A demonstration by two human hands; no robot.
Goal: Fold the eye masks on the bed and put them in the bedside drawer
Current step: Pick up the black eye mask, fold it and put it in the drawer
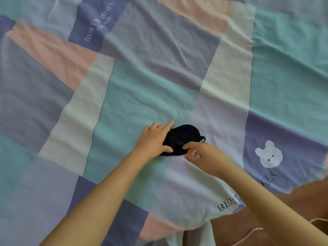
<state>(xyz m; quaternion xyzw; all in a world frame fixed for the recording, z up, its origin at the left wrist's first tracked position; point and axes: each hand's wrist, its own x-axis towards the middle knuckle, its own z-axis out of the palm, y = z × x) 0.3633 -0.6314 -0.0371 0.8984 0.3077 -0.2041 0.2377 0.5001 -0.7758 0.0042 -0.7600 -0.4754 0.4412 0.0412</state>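
A black eye mask [183,137] lies on the bed, doubled over into a rounded shape, with a loop of its strap sticking out at the right. My left hand [154,141] rests flat on the mask's left side, thumb and fingers spread over it. My right hand [202,155] pinches the mask's near right edge with thumb and forefinger. No other mask and no drawer is in view.
The bed is covered by a patchwork sheet [142,89] in teal, lilac, pink and white blocks, with a white rabbit print [268,155] to the right. The sheet's edge hangs over at the lower right, where brown floor [301,197] shows.
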